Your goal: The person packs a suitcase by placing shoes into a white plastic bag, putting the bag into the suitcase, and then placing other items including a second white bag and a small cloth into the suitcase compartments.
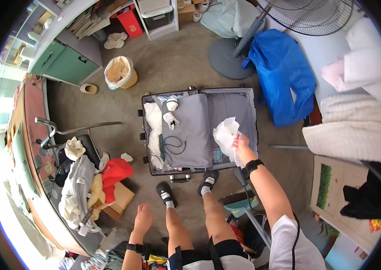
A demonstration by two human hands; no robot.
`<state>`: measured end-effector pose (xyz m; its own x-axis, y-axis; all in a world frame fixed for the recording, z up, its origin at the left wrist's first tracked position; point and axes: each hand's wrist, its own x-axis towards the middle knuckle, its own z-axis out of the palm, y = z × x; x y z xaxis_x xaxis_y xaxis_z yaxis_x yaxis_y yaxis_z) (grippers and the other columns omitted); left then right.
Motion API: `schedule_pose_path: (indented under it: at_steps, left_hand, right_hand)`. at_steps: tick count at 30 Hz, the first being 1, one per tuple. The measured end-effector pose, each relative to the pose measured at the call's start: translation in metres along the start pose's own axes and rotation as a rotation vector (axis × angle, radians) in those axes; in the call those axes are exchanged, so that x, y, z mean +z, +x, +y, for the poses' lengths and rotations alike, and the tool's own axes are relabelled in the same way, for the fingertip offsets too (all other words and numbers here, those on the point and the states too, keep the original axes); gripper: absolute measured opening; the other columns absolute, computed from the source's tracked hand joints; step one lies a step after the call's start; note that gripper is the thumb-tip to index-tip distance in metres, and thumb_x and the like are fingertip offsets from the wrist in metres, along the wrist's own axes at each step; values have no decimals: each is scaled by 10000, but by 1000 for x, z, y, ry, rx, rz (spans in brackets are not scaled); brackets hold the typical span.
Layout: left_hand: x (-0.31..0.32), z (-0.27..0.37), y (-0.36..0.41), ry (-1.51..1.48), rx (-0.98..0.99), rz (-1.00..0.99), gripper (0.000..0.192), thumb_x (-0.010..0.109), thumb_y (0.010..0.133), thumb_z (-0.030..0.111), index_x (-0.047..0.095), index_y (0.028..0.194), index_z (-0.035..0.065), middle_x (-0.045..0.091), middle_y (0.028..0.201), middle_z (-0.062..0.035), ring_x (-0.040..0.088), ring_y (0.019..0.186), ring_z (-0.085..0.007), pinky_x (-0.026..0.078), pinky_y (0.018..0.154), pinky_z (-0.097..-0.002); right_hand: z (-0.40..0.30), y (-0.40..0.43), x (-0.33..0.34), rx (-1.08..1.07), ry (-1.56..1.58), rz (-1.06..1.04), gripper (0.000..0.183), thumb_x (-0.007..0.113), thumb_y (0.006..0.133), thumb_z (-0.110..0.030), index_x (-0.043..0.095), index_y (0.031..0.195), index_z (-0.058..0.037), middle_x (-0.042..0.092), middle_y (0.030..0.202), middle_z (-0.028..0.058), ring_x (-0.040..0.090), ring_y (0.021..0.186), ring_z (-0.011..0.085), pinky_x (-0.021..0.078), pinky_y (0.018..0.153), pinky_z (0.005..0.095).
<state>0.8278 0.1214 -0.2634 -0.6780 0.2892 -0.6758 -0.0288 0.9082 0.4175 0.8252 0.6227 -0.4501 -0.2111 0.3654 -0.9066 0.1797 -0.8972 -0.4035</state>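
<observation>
An open suitcase (233, 101) with grey lining lies flat on the floor before my feet. Over its right half, my right hand (241, 142) grips a crumpled white plastic bag (224, 133). A flat packet (216, 156) lies near the bottom of that half. On the grey divider panel (193, 131) of the left half rest two white rolled items (172, 104) and a thin dark cable (173, 150). White fabric (153, 118) fills the far left edge. My left hand (143, 219) hangs low at the left, away from the suitcase, its fingers apart and holding nothing.
A chair piled with clothes (79, 189) and a cardboard box (119, 200) stand left. A lined bin (131, 79) is beyond the suitcase. At the right are a blue bag (281, 74), a fan base (225, 59) and a bed with a folded blanket (349, 128).
</observation>
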Motion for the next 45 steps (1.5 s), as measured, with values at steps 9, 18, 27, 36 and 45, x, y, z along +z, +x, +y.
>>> schedule_pose_path:
  at_steps: [9,18,27,36,45]
  left_hand:
    - [80,59,-6,-76,-16,-131,389,523,800,65,495,1187,83,492,1144,-169,584,908,-299,473,806,-354]
    - [111,48,-5,-247,-172,-183,320,505,816,61,565,1128,94,553,990,-163,600,823,-303,487,738,-352]
    - [116,-26,14,-58,-8,-212,293,531,804,46,591,1085,98,584,979,-147,622,776,-253,495,683,-329]
    - [111,-92,167,-186,24,-51,261,522,808,10,587,1055,61,609,976,-110,607,738,-220,492,669,-313]
    - [185,-202,346,-306,209,56,403,540,829,28,461,1224,39,522,1098,-159,579,775,-191,472,703,-298]
  right_hand:
    - [-86,82,8,37,489,-61,131,344,816,-57,396,700,-91,330,522,23,287,400,138,279,405,268]
    - [-41,170,-115,148,464,21,254,322,848,-37,531,990,-6,562,781,94,491,589,191,414,534,293]
    - [50,173,-194,216,370,206,275,356,806,-6,491,1045,2,539,925,101,527,765,200,381,479,284]
    - [157,219,-202,222,243,78,262,530,898,-250,494,1081,-65,552,890,118,506,680,203,428,543,285]
    - [198,259,-212,37,17,-311,443,641,855,-241,485,1213,-33,554,1159,90,544,1012,223,466,798,356]
